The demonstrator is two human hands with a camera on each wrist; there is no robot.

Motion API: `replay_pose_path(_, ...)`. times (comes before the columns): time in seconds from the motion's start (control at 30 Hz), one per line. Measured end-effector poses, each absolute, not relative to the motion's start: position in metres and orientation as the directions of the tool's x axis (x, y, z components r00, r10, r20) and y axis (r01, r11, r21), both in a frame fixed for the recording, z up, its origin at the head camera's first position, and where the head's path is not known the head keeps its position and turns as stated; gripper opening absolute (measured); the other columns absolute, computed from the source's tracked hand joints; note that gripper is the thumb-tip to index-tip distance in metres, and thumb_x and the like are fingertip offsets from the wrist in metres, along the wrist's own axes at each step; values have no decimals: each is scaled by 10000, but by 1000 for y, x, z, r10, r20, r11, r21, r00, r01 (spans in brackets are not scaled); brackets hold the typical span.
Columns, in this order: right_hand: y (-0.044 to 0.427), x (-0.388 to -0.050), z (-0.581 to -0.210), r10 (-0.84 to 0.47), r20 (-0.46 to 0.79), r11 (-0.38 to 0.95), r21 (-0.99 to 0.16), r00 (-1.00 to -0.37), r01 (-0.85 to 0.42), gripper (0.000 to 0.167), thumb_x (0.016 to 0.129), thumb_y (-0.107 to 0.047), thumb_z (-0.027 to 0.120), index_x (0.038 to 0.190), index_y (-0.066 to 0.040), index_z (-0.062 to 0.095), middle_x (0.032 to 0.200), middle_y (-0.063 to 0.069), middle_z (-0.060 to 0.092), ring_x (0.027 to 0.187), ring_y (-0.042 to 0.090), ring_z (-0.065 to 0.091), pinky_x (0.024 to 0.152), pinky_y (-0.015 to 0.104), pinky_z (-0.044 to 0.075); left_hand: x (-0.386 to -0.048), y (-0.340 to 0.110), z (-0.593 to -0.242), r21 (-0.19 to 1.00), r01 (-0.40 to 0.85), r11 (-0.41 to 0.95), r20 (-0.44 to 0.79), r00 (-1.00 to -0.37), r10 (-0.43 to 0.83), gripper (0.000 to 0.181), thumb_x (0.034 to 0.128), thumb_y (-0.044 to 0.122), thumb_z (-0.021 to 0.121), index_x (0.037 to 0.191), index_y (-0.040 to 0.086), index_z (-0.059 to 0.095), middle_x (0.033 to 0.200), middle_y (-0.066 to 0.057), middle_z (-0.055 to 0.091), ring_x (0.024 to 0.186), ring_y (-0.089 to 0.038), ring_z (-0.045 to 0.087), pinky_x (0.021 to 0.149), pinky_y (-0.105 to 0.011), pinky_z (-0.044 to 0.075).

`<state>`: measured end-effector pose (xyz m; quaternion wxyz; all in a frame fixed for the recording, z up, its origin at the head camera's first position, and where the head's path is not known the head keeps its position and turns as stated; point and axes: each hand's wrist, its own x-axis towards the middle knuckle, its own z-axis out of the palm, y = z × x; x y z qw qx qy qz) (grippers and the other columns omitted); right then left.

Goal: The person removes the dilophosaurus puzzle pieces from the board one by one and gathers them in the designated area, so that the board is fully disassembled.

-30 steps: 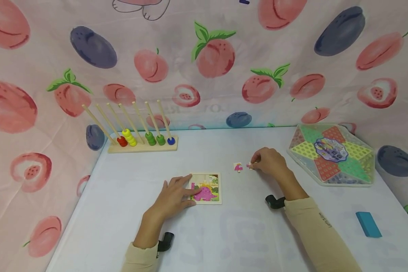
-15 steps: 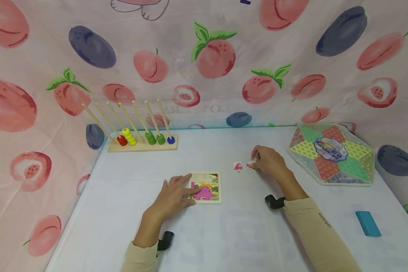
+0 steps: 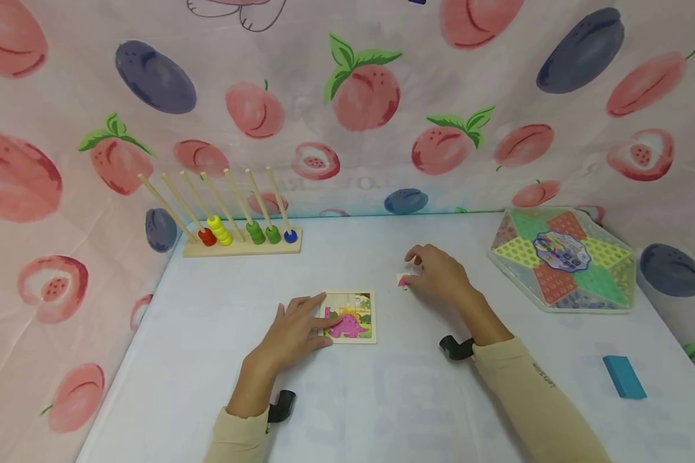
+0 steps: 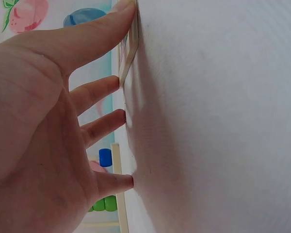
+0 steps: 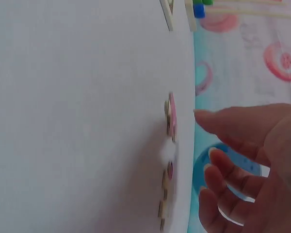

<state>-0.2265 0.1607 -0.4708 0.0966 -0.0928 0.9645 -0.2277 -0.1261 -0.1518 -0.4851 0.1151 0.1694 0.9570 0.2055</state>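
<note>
A small square puzzle (image 3: 350, 326) with a pink dinosaur lies flat in its wooden frame. My left hand (image 3: 289, 334) spreads over its left side, fingers extended, one finger reaching onto the picture; the left wrist view has that hand's thumb (image 4: 94, 41) at the frame's edge. Up and right of the puzzle, my right hand (image 3: 440, 276) hovers beside a small pink-and-white piece (image 3: 402, 281). In the right wrist view this hand (image 5: 252, 160) has loosely bent fingers and nothing between them, above one piece (image 5: 171, 117) and another (image 5: 164, 194) on the table.
A wooden bead counter (image 3: 243, 249) with upright rods stands at the back left of the white table (image 3: 370, 399). A hexagonal patterned case (image 3: 562, 257) lies at the back right, and a blue block (image 3: 624, 377) nearer the right edge. Fruit-printed cloth hangs behind.
My right hand has let go of the right-hand loose piece and moved left, towards the other one. My left hand stays on the puzzle.
</note>
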Motion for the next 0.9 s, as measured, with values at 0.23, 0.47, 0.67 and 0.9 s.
replay_pose_path(0.23, 129, -210, -473, -460, -105, 802, -475, -882, -362, 327, 854, -301, 822, 1151, -195, 736, 1149, 18, 667, 1022, 194, 619, 883, 392, 546, -128, -152, -485, 423, 272, 864, -155, -918, 365, 470, 867, 368, 791, 1323, 352, 677, 1657, -42, 382, 1495, -358, 340, 1196, -771, 177)
replay_pose_path(0.47, 103, -202, -479, -580, -105, 739, -485, -807, -468, 297, 837, -359, 843, 1103, -244, 778, 1183, -22, 665, 1101, 172, 622, 955, 378, 549, -129, -152, -484, 404, 278, 871, -158, -917, 366, 477, 862, 394, 792, 1323, 374, 672, 1653, -28, 393, 1488, -350, 356, 1193, -770, 188)
replay_pose_path(0.67, 90, -197, -479, -561, -148, 779, -428, -814, -459, 307, 841, -368, 840, 1111, -234, 787, 1180, -34, 664, 1131, 168, 614, 956, 379, 554, -129, -152, -486, 406, 287, 867, -151, -915, 374, 472, 862, 396, 791, 1319, 373, 675, 1653, -30, 392, 1485, -349, 358, 1190, -773, 194)
replay_pose_path(0.9, 86, -196, -483, -527, -145, 797, -426, -837, -428, 282, 824, -370, 851, 1055, -219, 793, 1142, -36, 667, 1091, 165, 615, 949, 364, 548, -128, -152, -487, 404, 291, 867, -150, -914, 377, 471, 863, 395, 790, 1319, 373, 675, 1652, -34, 393, 1484, -354, 361, 1185, -779, 195)
